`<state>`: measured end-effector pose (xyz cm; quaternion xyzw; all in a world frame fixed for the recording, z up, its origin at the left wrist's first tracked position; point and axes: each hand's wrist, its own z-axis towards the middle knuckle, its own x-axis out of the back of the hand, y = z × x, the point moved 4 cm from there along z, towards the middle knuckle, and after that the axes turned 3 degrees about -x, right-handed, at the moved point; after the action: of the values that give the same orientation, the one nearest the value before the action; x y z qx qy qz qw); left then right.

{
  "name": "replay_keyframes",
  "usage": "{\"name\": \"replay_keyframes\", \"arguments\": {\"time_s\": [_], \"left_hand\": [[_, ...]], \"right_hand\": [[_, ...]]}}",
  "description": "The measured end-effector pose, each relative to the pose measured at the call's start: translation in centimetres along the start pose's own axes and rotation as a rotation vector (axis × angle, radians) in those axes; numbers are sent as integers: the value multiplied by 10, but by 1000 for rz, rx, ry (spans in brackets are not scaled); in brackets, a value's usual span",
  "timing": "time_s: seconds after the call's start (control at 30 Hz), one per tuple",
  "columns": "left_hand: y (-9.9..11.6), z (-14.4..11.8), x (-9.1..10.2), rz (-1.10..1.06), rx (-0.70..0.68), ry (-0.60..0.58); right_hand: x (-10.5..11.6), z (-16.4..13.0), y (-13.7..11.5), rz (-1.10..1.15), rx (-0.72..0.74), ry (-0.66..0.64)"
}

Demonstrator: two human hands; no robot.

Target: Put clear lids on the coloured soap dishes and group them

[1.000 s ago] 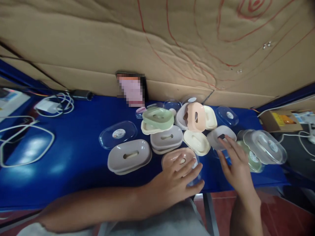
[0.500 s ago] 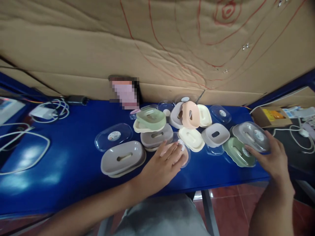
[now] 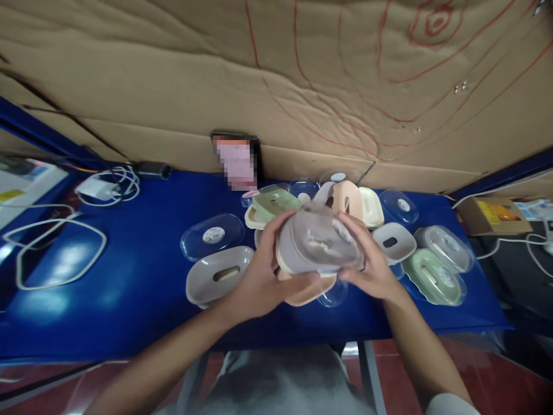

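Observation:
Both hands hold a grey soap box (image 3: 317,242) with a clear lid up above the blue table (image 3: 129,276). My left hand (image 3: 263,276) grips its left end and my right hand (image 3: 367,262) grips its right end. Just beneath it lie a pink soap dish (image 3: 309,291) and a clear lid (image 3: 332,294). On the table to the right rest a green lidded box (image 3: 434,275) and a grey lidded box (image 3: 444,246). A grey dish (image 3: 218,279) and a loose clear lid (image 3: 212,235) lie to the left.
More soap dishes, green (image 3: 274,203), pink (image 3: 348,199), cream (image 3: 371,206) and grey (image 3: 393,242), crowd the back of the table. A cardboard wall (image 3: 276,80) stands behind. White cables (image 3: 56,248) and a charger (image 3: 103,187) lie at left; a small open carton (image 3: 490,214) sits at right.
Both hands left the table and came together. My left hand came off the pink dish, my right hand off the lidded boxes at right, and they now hold a grey lidded box lifted between them.

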<state>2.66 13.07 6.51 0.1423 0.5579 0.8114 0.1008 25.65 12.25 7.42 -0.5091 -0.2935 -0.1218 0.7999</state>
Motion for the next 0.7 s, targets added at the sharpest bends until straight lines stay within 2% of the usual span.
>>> {"name": "replay_keyframes", "arguments": {"time_s": [0.1,0.2,0.3,0.37,0.53,0.6,0.7], "left_hand": [[-11,5,18,72,-5,156],[-21,4,27,141,-13,237],[-27,1,29,194,18,228],[-28,0,30,243,24,212],[-25,4,34,452,-32,161],[-24,4,33,594,-62,151],[-24,2,30,861,-87,162]], "right_hand": [[-1,32,15,-18,-31,66],[3,54,30,-196,-62,187],[7,62,33,-419,-95,258],[6,61,23,-505,-44,249],[-19,47,-8,-493,247,-64],[-23,44,-8,-538,257,-16],[-20,42,-3,-658,200,151]]}}
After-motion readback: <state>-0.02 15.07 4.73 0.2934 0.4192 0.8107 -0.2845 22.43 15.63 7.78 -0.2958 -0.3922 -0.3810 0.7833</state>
